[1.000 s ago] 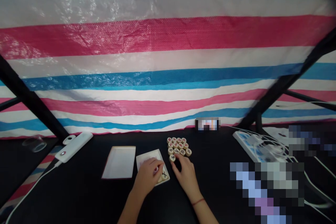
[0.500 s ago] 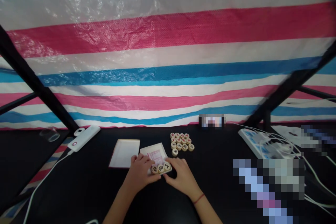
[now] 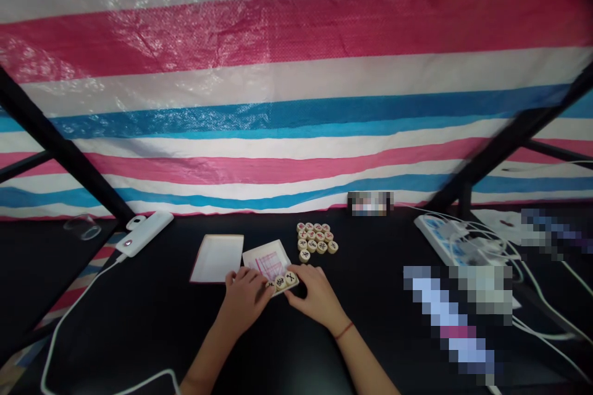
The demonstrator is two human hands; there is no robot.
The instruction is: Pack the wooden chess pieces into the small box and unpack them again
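A shallow white box (image 3: 262, 255) with a red-and-white printed paper inside lies in front of me. A short row of Chinese chess pieces (image 3: 290, 278) with black characters sits along its near edge. My left hand (image 3: 244, 299) reaches over the box's near left corner, with thumb and fingers closed around the leftmost piece, which they partly cover. At the near right corner, my right hand (image 3: 317, 297) grips the box between thumb and fingers. Beyond the right hand, more chess pieces (image 3: 319, 236) stand in rows on the black table, red characters behind, black in front.
An open box lid (image 3: 217, 259) lies left of the box. A white power strip (image 3: 144, 234) with a cable is at the far left, near a clear cup (image 3: 86, 228). Another power strip (image 3: 435, 239) with tangled cables stands right. Striped sheeting (image 3: 296, 166) hangs behind.
My left thumb has drawn back from the front edge and now covers more of the leftmost piece. The right hand keeps its hold. The whole view has shifted slightly.
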